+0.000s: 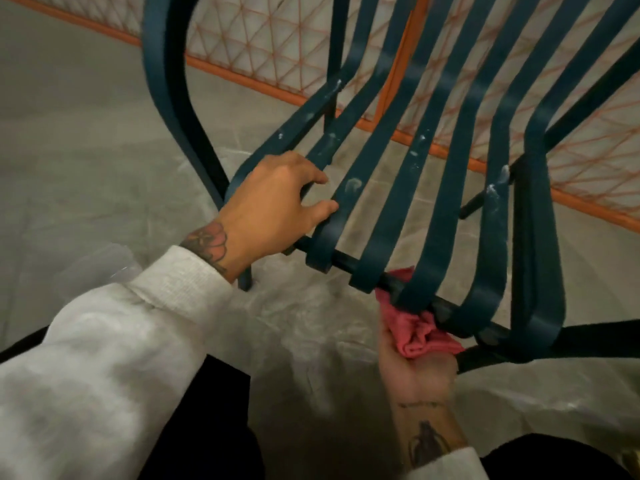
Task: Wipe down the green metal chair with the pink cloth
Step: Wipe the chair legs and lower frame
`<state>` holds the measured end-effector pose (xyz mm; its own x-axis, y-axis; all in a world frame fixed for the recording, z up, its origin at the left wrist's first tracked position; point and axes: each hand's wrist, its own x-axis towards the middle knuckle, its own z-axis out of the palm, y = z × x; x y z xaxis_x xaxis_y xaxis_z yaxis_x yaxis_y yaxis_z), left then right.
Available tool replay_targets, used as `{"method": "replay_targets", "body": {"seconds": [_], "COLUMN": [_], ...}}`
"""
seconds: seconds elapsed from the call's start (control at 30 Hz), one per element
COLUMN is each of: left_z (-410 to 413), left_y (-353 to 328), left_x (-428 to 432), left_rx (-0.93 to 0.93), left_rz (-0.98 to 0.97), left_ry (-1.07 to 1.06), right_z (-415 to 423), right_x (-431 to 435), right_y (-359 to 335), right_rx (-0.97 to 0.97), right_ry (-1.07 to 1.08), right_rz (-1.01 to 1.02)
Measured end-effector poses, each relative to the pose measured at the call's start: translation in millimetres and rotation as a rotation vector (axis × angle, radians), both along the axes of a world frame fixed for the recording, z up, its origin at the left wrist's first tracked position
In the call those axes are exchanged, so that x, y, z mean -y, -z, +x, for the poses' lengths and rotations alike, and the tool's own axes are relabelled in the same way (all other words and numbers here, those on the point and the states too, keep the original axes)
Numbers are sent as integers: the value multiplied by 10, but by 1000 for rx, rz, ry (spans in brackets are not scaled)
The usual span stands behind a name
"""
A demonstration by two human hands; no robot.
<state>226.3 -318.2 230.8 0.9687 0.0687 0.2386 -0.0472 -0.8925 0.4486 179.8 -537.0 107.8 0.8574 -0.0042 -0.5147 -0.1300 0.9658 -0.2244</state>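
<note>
Partly hidden behind the front slat ends, the right hand clutches the bunched pink cloth against the front crossbar of the tilted green metal chair, whose backrest top and legs run out of view. The left hand curls round slats at the seat's left edge, with open gaps between the slats beside it. White smears dot the slats; an orange mesh panel stands close behind the chair, with crinkled plastic sheeting below
</note>
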Motion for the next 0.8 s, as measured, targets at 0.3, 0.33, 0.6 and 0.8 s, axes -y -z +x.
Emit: {"method": "replay_targets", "body": {"seconds": [0.3,0.33,0.6,0.8], "left_z": [-129,-123,-44,-38], "left_y": [29,7,-102,-138], "left_x": [-317,-356,-513,-525], "left_rx": [-59,-73,-89,-100], "left_rz": [-52,-99,-268,-217], "left_ry": [-190,-209,-305,-300], "right_z": [238,252,31,136], "right_x": [-1430,-1437,-556,-964], "right_y": [9,27,144,169], "right_rx": [68,79,-29,-38], "right_ry": [-450,-471,-221,-339], "right_rz": [221,239,65,58]}}
